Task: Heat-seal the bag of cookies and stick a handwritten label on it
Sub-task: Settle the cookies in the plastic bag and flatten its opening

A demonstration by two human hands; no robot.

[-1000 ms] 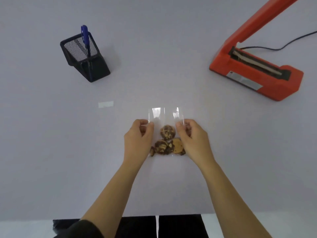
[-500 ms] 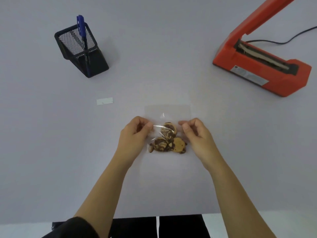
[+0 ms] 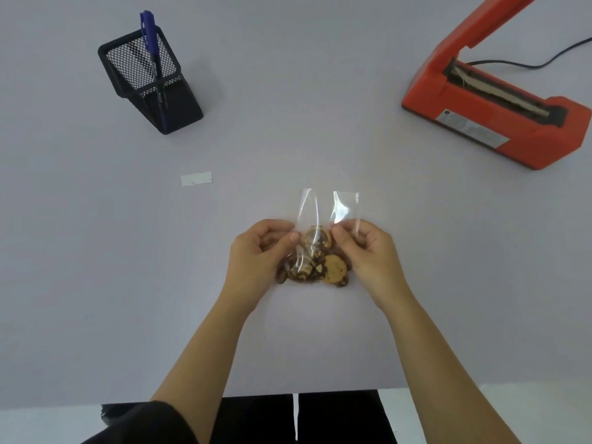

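A clear plastic bag (image 3: 323, 216) with several chocolate-chip cookies (image 3: 315, 262) in its lower part is held over the middle of the table. My left hand (image 3: 259, 259) pinches its left edge and my right hand (image 3: 368, 254) pinches its right edge, both just above the cookies. The bag's open top stands up beyond my fingers. A small white label (image 3: 196, 179) lies flat to the left. A blue pen (image 3: 151, 46) stands in a black mesh holder (image 3: 150, 88) at the back left. An orange heat sealer (image 3: 493, 113) sits at the back right, its arm raised.
The sealer's black cable (image 3: 544, 60) trails off to the right. The table's front edge (image 3: 301, 392) runs just below my forearms, with dark clothing under it.
The top of the bag, lying flat half a second ago, now stands up again between my fingers. Both hands stay pinched on its sides.
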